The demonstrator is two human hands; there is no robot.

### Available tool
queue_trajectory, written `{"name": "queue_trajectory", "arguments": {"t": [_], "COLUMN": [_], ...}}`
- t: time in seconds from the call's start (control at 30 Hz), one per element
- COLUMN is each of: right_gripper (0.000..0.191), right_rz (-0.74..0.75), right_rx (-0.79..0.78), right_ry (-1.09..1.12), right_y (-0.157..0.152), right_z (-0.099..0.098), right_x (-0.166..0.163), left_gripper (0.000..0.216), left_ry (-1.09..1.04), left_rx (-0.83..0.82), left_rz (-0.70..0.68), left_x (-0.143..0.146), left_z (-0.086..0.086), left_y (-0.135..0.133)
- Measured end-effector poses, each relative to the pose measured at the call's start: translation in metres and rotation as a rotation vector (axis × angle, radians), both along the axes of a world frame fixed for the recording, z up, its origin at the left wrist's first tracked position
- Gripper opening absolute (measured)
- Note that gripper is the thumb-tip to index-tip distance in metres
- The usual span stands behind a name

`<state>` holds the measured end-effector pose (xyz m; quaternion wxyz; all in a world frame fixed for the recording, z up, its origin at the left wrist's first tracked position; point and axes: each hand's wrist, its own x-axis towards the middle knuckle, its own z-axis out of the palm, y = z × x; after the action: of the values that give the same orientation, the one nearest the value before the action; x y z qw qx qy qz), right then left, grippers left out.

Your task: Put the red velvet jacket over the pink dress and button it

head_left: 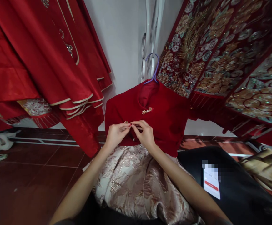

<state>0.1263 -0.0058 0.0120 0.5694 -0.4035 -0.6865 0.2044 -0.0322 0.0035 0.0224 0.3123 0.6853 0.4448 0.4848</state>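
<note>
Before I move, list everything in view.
Top: 1, red, centre
Hanger: 1, purple, in the top's neck
Clasps: at least 2, gold and pearly, top's neckline and front
Brocade: 1, pale pink and gold, below the top
Seat: 1, black, lower right
Phone: 1, white and red screen, on the seat
Patterned item: 1, gold and dark, right edge
Left garments: several, red, hanging
Right garments: several, dark red and gold, hanging
Ironwork: 1, white, behind the hanger
Wall: 1, white, behind
Shoes: at least 2, pale, far left
Floor: 1, red-brown, lower left
Left hand: 1, bare, at the top's front
Right hand: 1, bare, beside the left
</note>
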Motion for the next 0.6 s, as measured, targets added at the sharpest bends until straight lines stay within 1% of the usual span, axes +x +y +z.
{"name": "queue_trajectory", "arguments": {"t": [0.1,0.17,0.27,0.33,0.37,0.43,0.5,0.53,0.6], "right_gripper": [0.019,0.018,0.02,0.022,0.022,0.023,0.021,0.02,0.019], "right_rz": [-0.007,0.026,0.123,0.162,0.168,0.189,0.229,0.245,0.258], "right_rx": [-0.005,-0.038,-0.151,-0.236,-0.278,-0.369,-0.448,-0.478,-0.513], "right_ry": [0.001,0.003,0.025,0.041,0.034,-0.044,-0.215,-0.314,-0.468], "right_y": [0.001,0.001,-0.001,-0.005,-0.008,-0.016,-0.023,-0.026,-0.029], "right_z": [0.001,0.002,0.005,0.009,0.012,0.018,0.023,0.025,0.023], "right_x": [-0.001,0.003,0.018,0.034,0.044,0.062,0.078,0.083,0.09], "left_gripper": [0.026,0.024,0.026,0.027,0.024,0.014,0.009,0.008,0.008], "left_ry": [0.04,0.063,0.105,0.155,0.202,0.338,0.47,0.519,0.591], "left_rx": [0.019,0.021,0.005,-0.01,-0.028,-0.082,-0.135,-0.144,-0.135], "left_rz": [-0.016,-0.026,-0.053,-0.054,-0.065,-0.132,-0.217,-0.229,-0.187], "left_x": [-0.003,-0.004,-0.007,-0.009,-0.01,-0.011,-0.009,-0.007,0.001], "left_z": [0.001,0.003,0.007,0.008,0.009,0.008,0.006,0.005,0.001], "left_y": [0.001,0.001,0.001,0.001,0.001,-0.001,-0.003,-0.005,-0.009]}}
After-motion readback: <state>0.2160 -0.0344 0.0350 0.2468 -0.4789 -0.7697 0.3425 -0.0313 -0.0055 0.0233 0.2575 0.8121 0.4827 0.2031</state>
